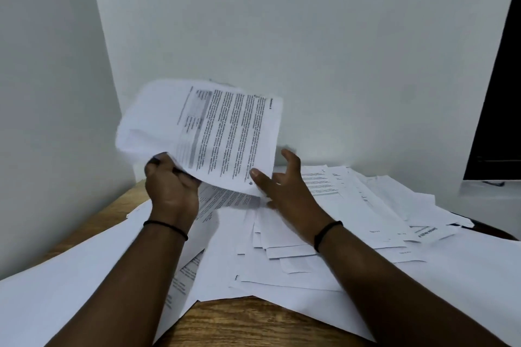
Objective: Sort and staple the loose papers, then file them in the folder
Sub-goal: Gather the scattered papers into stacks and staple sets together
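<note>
Left hand [170, 186] has a clenched grip on the lower-left corner of a held sheaf of papers [214, 129], raised above the table [248, 321]; print is rotated, text lines run roughly vertical, long axis tilted up-left to lower-right. Right hand [284, 186] is released, fingers spread, thumb just touching the sheaf's lower-right edge. Loose sheets [352, 205] cover most of the table, many face-down or blurred, print unreadable, sheaf's page count unclear.

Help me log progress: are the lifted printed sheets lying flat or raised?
Raised: the printed white sheets curl above the wooden desk, pinched by the left hand.
</note>
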`<state>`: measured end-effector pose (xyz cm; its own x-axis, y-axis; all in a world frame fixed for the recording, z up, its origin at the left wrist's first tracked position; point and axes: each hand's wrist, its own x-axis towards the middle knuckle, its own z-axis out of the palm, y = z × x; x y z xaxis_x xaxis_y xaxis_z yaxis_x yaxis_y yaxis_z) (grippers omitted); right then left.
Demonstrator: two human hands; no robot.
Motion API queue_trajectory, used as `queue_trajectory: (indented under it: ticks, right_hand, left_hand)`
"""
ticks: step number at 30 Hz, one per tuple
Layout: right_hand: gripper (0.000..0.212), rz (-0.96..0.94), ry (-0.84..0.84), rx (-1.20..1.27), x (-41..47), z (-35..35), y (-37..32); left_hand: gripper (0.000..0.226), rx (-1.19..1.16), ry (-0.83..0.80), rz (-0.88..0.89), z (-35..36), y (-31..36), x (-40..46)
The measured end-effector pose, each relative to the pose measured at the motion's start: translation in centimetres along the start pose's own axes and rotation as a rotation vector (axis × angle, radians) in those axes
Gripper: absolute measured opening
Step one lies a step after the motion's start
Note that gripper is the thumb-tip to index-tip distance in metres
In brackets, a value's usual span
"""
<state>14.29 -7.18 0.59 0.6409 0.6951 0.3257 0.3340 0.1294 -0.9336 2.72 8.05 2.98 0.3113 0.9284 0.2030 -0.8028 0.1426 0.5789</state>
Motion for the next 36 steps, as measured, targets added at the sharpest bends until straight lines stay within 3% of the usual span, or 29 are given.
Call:
queue_trajectory:
  ticks: [2,4,8,10,12,14,15,17,19,20,22,23,25,28,30,33,36]
  right_hand:
    - [0.085,-0.038,0.018,0.152,0.2,0.0,0.2]
    - [0.075,-0.09,0.125,0.223,0.3,-0.2,0.0]
    - [0.06,-0.13,0.311,-0.046,0.2,-0.9,-0.2]
    - [0.045,-0.087,0.339,-0.236,0.1,-1.3,-0.1]
    - [0.035,-0.063,0.396,-0.646,0.2,-1.7,0.5]
    - [0.036,-0.182,0.508,-1.057,0.4,-1.8,1.2]
    - [0.042,-0.316,0.52,-1.107,0.4,-1.6,1.2]
    - [0.061,-0.51,0.326,-1.062,0.0,-1.1,0.5]
    - [0.07,-0.527,0.073,-1.095,-0.3,0.0,0.3]
    - [0.064,-0.531,0.045,-1.149,-0.6,0.7,0.4]
    - [0.032,-0.587,0.181,-1.259,-0.8,1.5,0.4]
    - [0.017,-0.612,0.276,-1.275,-0.7,1.3,0.3]
    - [0.011,-0.655,0.427,-1.228,-0.2,0.2,0.1]
    - [0.022,-0.639,0.494,-1.039,0.5,-1.5,0.3]
    - [0.027,-0.62,0.475,-0.868,0.8,-2.0,0.6]
    - [0.035,-0.481,0.508,-0.737,1.3,-3.2,1.4]
    - [0.045,-0.348,0.504,-0.713,1.9,-4.8,2.0]
  left_hand:
    - [0.019,-0.035,-0.048,-0.121,-0.4,-0.5,0.0]
    - [0.036,-0.048,-0.075,-0.206,-0.5,-0.8,-0.5]
    - [0.072,-0.053,-0.131,-0.238,-0.6,-0.8,-0.5]
    - [0.054,0.066,-0.046,-0.262,-0.8,-0.8,-0.5]
    - [0.022,0.234,0.06,-0.278,-1.3,-1.1,-0.2]
    - [0.015,0.268,0.085,-0.335,-1.6,-1.5,0.0]
    - [0.018,0.254,0.075,-0.362,-1.6,-1.7,-0.2]
    - [0.028,0.238,0.036,-0.408,-1.1,-1.9,-0.9]
    - [0.035,0.227,-0.027,-0.448,-0.5,-2.0,-1.5]
    - [0.038,0.221,-0.08,-0.471,-0.2,-2.0,-1.8]
    - [0.043,0.252,-0.203,-0.521,0.3,-1.7,-2.2]
    - [0.047,0.279,-0.251,-0.538,0.4,-1.6,-2.3]
    - [0.067,0.265,-0.302,-0.558,0.3,-1.4,-2.2]
    - [0.101,0.083,-0.263,-0.55,-1.1,-1.3,-1.0]
    - [0.11,0.007,-0.198,-0.555,-2.3,-1.1,0.0]
    - [0.107,-0.004,-0.097,-0.589,-3.6,-0.9,0.9]
    - [0.07,0.197,-0.127,-0.698,-3.7,-0.8,0.7]
